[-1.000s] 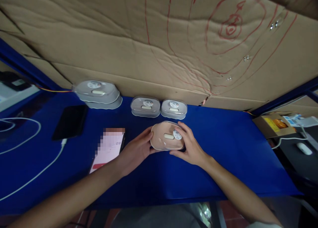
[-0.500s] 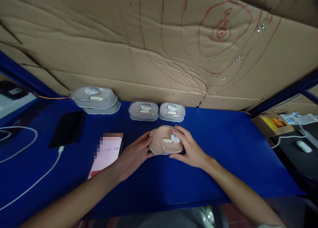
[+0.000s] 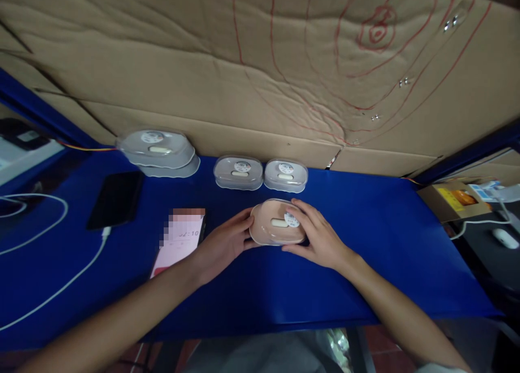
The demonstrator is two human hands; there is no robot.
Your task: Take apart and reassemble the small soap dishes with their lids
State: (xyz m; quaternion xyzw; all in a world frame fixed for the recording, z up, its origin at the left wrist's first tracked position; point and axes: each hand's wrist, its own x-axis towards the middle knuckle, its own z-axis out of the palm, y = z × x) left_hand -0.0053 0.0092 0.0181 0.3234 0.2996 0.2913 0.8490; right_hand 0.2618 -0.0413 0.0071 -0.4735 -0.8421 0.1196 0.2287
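Note:
Between my two hands is a pinkish-beige oval box (image 3: 266, 226) with a clear lid, a pale oblong piece on top and a round white label. My left hand (image 3: 231, 237) grips its left end, thumb on the near side of the rim. At the other end my right hand (image 3: 319, 233) is closed around it, with fingertips over the label. Just beyond stand two similar grey boxes with clear lids, one on the left (image 3: 238, 181) and one on the right (image 3: 285, 183), side by side. Farther left, more grey boxes (image 3: 158, 157) are stacked.
A phone with a lit screen (image 3: 181, 243) lies beside my left forearm. Behind it is a dark phone (image 3: 116, 200) on a white cable (image 3: 81, 278). The blue tabletop (image 3: 385, 243) meets a cardboard wall (image 3: 162, 64). At right are an open carton (image 3: 450, 202) and a white mouse (image 3: 505, 238).
The view has shifted slightly, so everything on the table sits a little higher and farther right. Both hands keep their grip on the beige box.

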